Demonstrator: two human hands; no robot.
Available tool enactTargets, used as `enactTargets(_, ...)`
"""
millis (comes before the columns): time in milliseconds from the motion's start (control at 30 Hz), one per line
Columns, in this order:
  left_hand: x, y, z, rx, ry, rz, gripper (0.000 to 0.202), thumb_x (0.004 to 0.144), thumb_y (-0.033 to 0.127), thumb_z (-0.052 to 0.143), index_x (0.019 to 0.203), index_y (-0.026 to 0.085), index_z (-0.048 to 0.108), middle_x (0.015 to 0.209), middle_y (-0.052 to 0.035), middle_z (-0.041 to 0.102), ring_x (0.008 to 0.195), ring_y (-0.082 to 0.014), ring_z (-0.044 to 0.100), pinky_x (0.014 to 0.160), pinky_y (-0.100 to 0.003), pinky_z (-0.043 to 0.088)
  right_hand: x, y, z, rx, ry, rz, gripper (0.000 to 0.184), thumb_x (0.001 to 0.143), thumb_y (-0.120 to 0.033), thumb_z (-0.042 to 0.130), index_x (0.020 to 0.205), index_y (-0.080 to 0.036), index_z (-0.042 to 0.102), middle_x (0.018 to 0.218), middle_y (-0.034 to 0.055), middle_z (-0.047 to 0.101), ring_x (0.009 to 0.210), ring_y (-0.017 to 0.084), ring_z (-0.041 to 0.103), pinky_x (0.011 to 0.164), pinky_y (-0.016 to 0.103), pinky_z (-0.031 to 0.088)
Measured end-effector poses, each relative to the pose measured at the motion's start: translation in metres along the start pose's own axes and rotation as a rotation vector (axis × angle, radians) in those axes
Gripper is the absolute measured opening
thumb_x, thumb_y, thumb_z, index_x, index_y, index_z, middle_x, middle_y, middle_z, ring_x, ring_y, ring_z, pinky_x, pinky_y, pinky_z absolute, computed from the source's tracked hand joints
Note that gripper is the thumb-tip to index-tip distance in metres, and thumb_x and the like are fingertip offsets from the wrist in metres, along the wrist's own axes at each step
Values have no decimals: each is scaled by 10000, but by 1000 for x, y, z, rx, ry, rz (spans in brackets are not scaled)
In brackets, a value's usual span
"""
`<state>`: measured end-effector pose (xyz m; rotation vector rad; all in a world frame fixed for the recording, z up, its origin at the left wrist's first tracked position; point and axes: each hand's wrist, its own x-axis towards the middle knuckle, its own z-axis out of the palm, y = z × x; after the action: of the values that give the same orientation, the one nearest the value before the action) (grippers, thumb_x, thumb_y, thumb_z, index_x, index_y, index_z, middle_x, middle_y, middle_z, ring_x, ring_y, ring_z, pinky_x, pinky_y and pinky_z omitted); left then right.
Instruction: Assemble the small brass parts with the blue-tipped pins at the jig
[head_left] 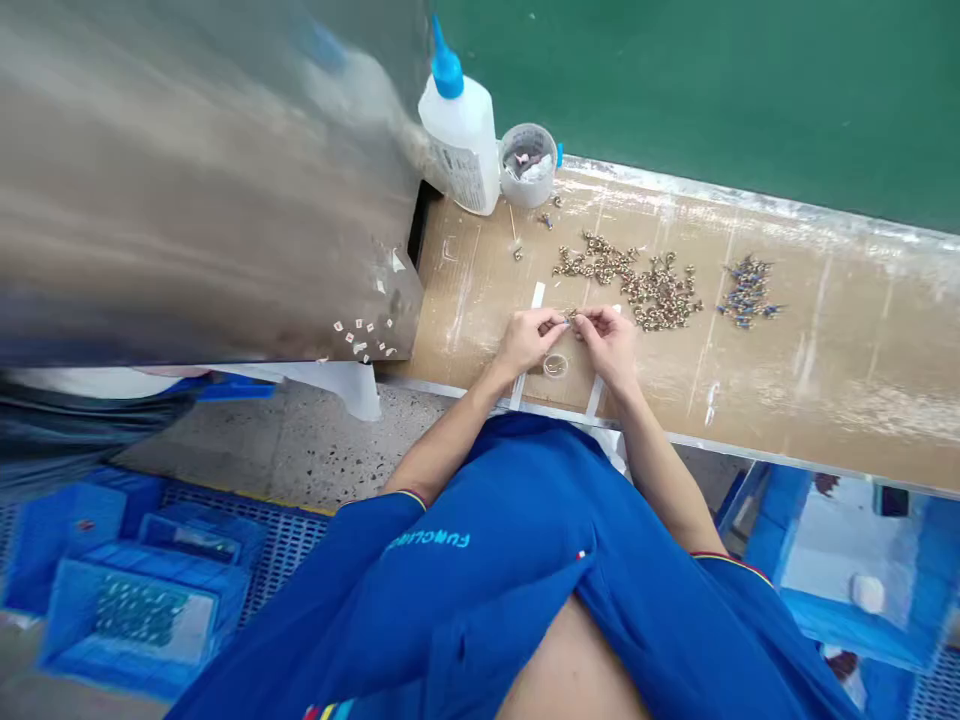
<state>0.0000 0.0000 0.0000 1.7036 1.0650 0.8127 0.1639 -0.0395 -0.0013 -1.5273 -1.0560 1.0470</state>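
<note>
My left hand [531, 338] and my right hand [606, 345] meet over the cardboard-covered bench, fingers pinched together. Between their fingertips is a small brass-coloured metal part [571, 315] with a bit of blue by the left fingers; its exact shape is too small to make out. Just below the hands lies a small round clear dish [555, 366] with tiny bits in it. To the right of my right hand spreads a pile of small brass-coloured parts [664, 292]. Farther right is a separate heap of similar parts with blue ends [748, 292].
A white bottle with a blue nozzle [463, 140] and a clear cup of scraps [529, 165] stand at the back left. A metal panel [225, 180] bounds the left side. Blue crates [135, 610] sit on the floor. Another person's dark clothing [82, 430] shows at left.
</note>
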Motion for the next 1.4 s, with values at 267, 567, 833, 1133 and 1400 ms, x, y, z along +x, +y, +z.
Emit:
enactTargets(267,0,-2,0,24,-10,23,115,884,191,695,780,142,705,728,-17,708,658,-126,598,671,-242,449,-2,0,-2,-34,-74,-31,361,853,-584,746,875,-229,686,800,26,738,696,170,668,662,322,567)
enactTargets(567,0,-4,-1,30,-52,89,181,932,208,670,761,149,680,744,-20,695,711,-145,620,730,-260,472,5,-5,-13,-72,-239,-31,311,859,-513,756,833,-225,642,735,14,676,644,157,606,635,319,545)
enactTargets(833,-4,-6,-3,-54,-66,22,159,890,211,650,746,147,672,731,-18,694,685,-138,609,692,-254,456,-3,-4,-4,-13,-247,-16,304,861,-481,757,791,-231,599,686,-7,627,612,144,563,619,310,507)
enactTargets(1133,-5,-3,-8,-136,-94,-17,203,872,287,668,725,147,680,669,-4,655,636,-122,562,652,-254,428,-7,-5,-1,-12,-220,-30,282,869,-460,755,787,-231,613,719,-1,647,644,152,584,657,325,522)
enactTargets(1400,-2,-9,-9,-288,-178,-110,281,884,403,695,926,127,732,775,-35,718,617,-116,617,620,-237,493,-3,-6,-8,87,-218,29,423,799,-629,796,835,-239,637,752,0,671,659,153,630,684,340,591)
